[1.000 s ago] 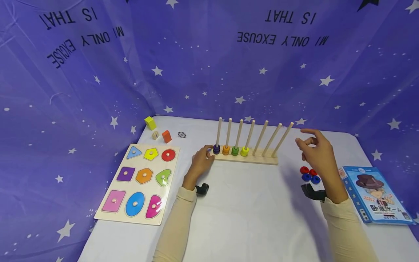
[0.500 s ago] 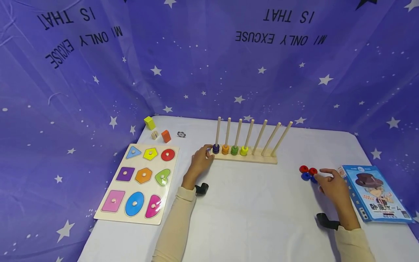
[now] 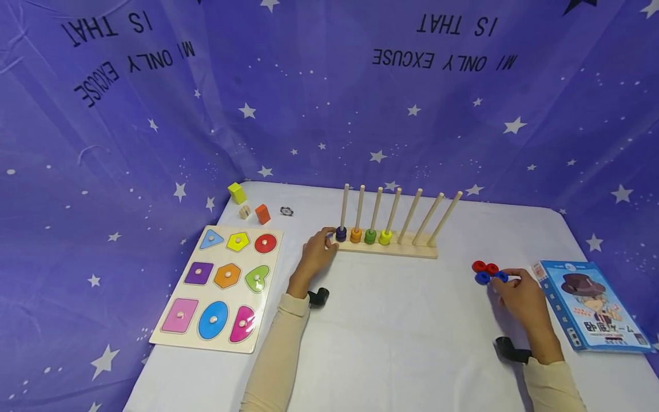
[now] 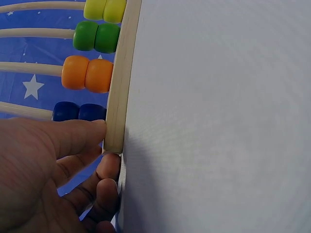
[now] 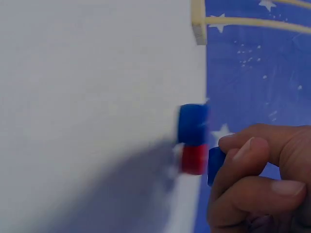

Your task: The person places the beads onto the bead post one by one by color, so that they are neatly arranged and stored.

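Blue and glossy, the held bead is pinched in the grip of the right hand, beside another blue bead and two red beads on the bench. It looks light, hard and slippery, best taken by its rounded sides. The left hand pinches the wooden rack; four pegs carry two stacked beads each. The box hides any contents.

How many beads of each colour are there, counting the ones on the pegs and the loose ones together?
Navy beads: 2
Orange beads: 2
Green beads: 2
Yellow beads: 2
Red beads: 2
Blue beads: 2, one held in the right hand
Total: 12
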`<state>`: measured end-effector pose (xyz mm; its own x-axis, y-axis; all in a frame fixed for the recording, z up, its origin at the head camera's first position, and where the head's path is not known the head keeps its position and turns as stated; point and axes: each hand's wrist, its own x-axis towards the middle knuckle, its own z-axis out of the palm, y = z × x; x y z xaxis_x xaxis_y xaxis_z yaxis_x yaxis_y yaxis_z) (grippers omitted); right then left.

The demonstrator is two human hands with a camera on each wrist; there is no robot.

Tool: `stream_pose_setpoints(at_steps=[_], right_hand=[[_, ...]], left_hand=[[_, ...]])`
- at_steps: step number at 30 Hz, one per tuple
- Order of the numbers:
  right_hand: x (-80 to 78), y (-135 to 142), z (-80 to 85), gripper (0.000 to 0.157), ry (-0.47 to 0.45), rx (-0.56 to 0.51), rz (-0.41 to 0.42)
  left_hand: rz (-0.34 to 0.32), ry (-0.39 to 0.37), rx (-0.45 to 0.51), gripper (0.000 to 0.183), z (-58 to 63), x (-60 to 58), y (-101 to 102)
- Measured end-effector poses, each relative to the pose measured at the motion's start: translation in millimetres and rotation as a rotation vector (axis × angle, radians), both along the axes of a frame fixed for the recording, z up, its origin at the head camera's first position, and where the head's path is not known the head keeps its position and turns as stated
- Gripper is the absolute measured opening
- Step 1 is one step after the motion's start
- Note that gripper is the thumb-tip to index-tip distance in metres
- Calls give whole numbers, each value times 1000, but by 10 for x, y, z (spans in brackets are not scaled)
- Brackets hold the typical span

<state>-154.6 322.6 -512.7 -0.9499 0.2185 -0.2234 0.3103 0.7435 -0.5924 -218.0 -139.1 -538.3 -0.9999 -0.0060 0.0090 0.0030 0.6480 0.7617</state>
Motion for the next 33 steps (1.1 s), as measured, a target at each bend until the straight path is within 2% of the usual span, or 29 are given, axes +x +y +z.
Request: stream_pose_setpoints(at_steps=[2, 9, 14, 18, 22, 25, 29, 33], right_hand=[[-15, -83, 152, 62, 43, 13, 12], [-130, -534, 812, 59, 277, 50, 45], [-236, -884, 1210, 55, 374, 1, 109], [-355, -1144, 1448, 52, 434, -38, 184], [-478, -1371, 1612, 50, 458, -83, 255], [-588, -1516, 1671, 48, 459, -121, 308], [-716, -1663, 1669, 45, 453, -143, 355], [-773, -1737, 1638, 44, 423, -150, 376]], left_hand=[[2, -2, -4, 43, -4, -1, -7], [6, 4, -9, 44, 7, -12, -23], [3, 3, -8, 44, 17, -12, -27], [5, 5, -5, 44, 25, -5, -29], [-1, 3, -8, 44, 27, -10, -37], [-4, -5, -8, 44, 20, -22, -41], [-8, -8, -20, 44, 2, -30, -29], [-17, -9, -18, 44, -10, -21, -9]])
